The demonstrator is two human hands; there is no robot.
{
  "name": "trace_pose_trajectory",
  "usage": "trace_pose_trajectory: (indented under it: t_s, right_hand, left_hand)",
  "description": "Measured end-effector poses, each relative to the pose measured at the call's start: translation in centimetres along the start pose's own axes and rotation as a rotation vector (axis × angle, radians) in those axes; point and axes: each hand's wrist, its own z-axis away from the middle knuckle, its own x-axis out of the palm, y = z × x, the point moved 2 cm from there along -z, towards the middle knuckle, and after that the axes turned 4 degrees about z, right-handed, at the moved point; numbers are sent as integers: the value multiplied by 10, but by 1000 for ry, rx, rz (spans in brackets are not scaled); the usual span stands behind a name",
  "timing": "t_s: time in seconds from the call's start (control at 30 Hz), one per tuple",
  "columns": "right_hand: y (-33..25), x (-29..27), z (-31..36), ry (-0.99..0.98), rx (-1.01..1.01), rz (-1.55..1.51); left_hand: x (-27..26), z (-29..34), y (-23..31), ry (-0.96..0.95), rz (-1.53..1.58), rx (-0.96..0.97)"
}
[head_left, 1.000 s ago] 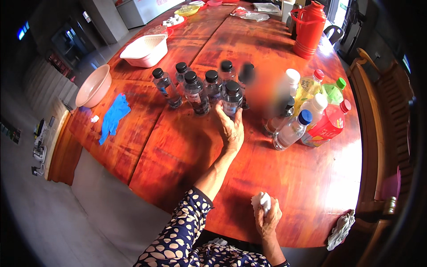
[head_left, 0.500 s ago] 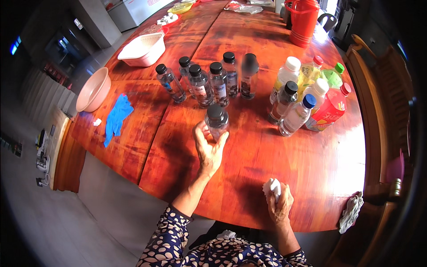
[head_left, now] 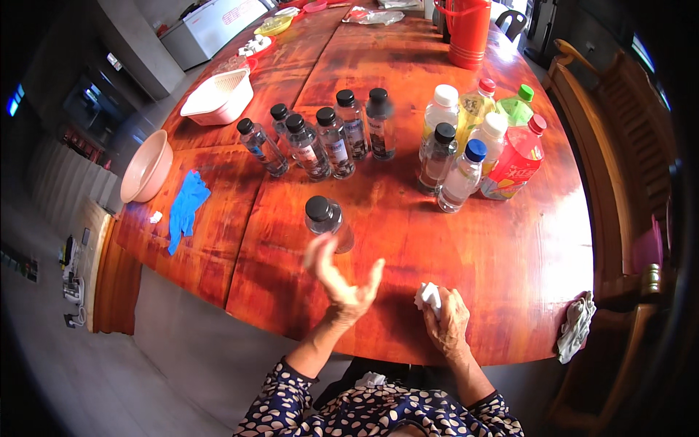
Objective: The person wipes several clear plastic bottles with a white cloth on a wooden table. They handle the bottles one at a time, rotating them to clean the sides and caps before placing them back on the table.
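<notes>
My left hand is open, its fingers spread and a little blurred, just on the near side of a clear plastic bottle with a black cap. That bottle stands by itself on the wooden table, its lower part partly behind my fingers. Crumpled white tissue is gripped in my right hand, low over the table's near edge. Beyond the lone bottle, several black-capped clear bottles stand in a group.
Right of them stand mixed bottles, including a blue-capped one and a red one. On the left lie a blue glove, a pink basin and a white basket. A red thermos stands far back; a grey cloth hangs at the right edge.
My left hand has let go of the black-capped bottle and drawn back toward me with its fingers spread. The bottle now stands on the table. My right hand still holds the tissue.
</notes>
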Motion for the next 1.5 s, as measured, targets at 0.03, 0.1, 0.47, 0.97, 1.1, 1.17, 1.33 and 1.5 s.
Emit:
trace_pose_trajectory:
  t_s: [0.03, 0.1, 0.47, 0.97, 1.1, 1.17, 1.33, 1.5]
  right_hand:
    - [0, 1, 1, 6, 15, 7]
    - [0, 0, 0, 5, 26, 23]
    - [14, 3, 8, -32, 37, -139]
    - [18, 4, 8, 9, 23, -160]
    - [13, -1, 2, 44, 15, -197]
    - [15, -3, 4, 43, 33, -184]
    - [14, -4, 4, 200, 248, -620]
    - [23, -12, 11, 380, 417, -738]
  left_hand:
    - [13, -11, 15, -71, 30, -27]
    - [48, -34, 24, -124, 86, -78]
    - [186, -152, -70, -59, -326, -205]
    - [164, -112, -58, -37, -177, -117]
    - [134, -93, -38, -109, -31, -137]
    - [124, -78, -23, -161, 115, -204]
    - [81, -57, 17, -225, 533, -359]
    - [45, -27, 36, -278, 760, -571]
